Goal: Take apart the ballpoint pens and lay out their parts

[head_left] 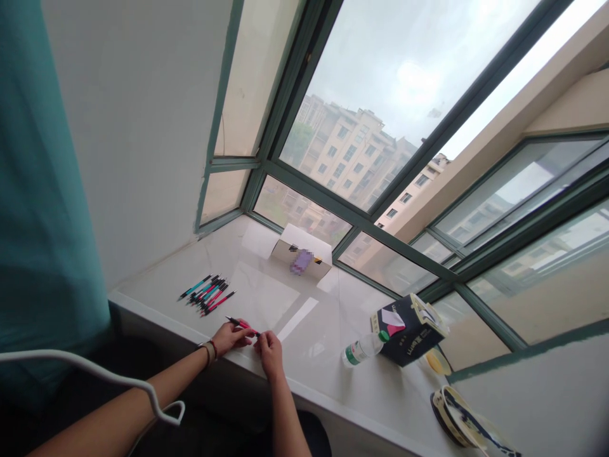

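Observation:
Near the front edge of the white sill, my left hand (229,337) is closed around a red and black pen (243,324). The fingertips of my right hand (269,352) pinch the pen's right end, so both hands hold it between them. The pen lies slanted, its black end pointing to the upper left. Beyond my left hand rests a loose pile of pens (208,294) in red, blue and black, all lying roughly the same way. My fingers hide part of the held pen.
A white box (304,251) stands by the window. To the right are a clear bottle (364,349) with a green cap, a dark carton (406,333), a yellow round thing (438,362) and a round cream-coloured object (459,416). A white bent rod (102,374) crosses the lower left.

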Action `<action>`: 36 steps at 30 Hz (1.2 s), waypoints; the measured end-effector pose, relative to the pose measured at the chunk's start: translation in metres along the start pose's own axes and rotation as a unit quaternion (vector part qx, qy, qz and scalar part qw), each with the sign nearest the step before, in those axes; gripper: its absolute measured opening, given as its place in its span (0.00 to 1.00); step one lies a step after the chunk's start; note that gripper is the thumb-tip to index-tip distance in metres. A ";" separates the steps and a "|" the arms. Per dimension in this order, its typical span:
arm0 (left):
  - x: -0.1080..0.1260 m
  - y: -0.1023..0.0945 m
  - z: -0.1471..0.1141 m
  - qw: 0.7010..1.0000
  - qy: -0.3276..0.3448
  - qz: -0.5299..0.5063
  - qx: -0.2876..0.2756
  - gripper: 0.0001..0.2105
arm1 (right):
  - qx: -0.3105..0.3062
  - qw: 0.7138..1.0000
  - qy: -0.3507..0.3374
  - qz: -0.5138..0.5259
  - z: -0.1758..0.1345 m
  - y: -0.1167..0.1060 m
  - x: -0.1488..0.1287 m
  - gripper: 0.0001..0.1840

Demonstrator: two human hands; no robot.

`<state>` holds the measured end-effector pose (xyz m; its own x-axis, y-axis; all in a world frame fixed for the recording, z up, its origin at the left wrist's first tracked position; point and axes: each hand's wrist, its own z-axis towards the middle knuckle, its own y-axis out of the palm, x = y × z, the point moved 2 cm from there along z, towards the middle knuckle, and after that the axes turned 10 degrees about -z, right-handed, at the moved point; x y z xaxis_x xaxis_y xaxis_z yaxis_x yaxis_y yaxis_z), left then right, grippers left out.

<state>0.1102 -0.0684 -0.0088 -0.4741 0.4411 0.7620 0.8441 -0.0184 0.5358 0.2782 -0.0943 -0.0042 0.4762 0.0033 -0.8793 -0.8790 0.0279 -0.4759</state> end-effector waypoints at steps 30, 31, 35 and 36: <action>-0.002 -0.003 0.003 1.000 -0.007 -0.012 -0.008 0.26 | 0.011 0.999 0.001 0.034 -0.001 0.002 0.001 0.11; -0.001 -0.002 0.002 1.000 -0.006 -0.013 -0.006 0.26 | 0.006 0.999 -0.001 0.043 -0.001 0.002 0.000 0.10; -0.003 -0.002 0.003 1.000 -0.002 -0.021 -0.007 0.25 | 0.008 1.000 -0.012 0.020 -0.002 0.001 -0.001 0.12; -0.003 -0.003 0.004 1.000 -0.002 -0.023 -0.009 0.25 | 0.010 1.000 -0.011 0.010 -0.002 0.001 -0.001 0.14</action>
<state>0.1106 -0.0666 -0.0142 -0.5109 0.4453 0.7353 0.8172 -0.0137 0.5761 0.2768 -0.0962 -0.0033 0.4597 0.0262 -0.8877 -0.8876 0.0486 -0.4581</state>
